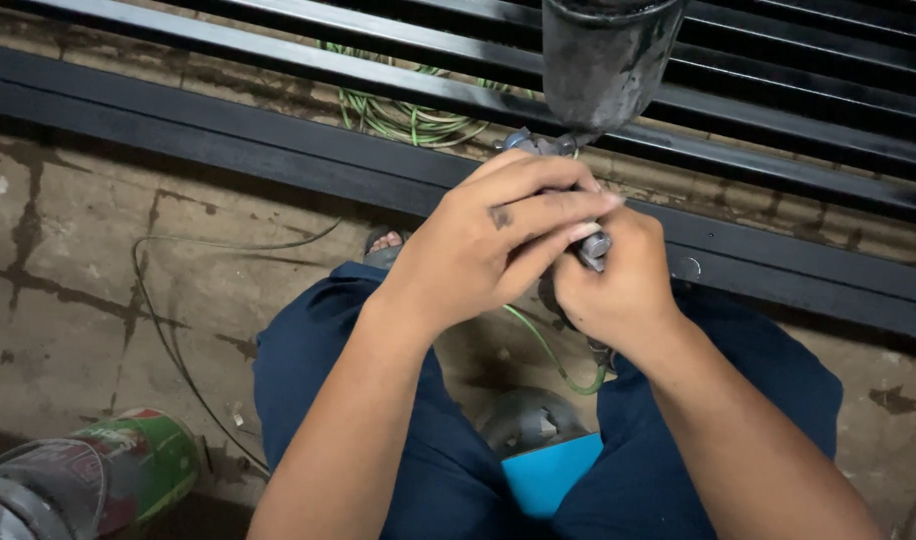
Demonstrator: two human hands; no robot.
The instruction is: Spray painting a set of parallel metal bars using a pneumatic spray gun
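A paint spray gun with a dark, paint-stained metal cup (606,62) on top is held upright in front of me. My right hand (618,290) is wrapped around the gun's grip below the cup. My left hand (498,240) lies over the gun body, its fingers closed on a small metal knob (596,246) at the rear. The gun body is mostly hidden by both hands. A green hose (548,350) runs down from the gun between my knees.
A black-painted metal gate frame (278,140) with bars lies across the concrete floor ahead. A coil of green hose (408,118) sits under the bars. A green and red plastic bottle (118,470) lies at lower left. A grey and blue object (543,450) sits between my legs.
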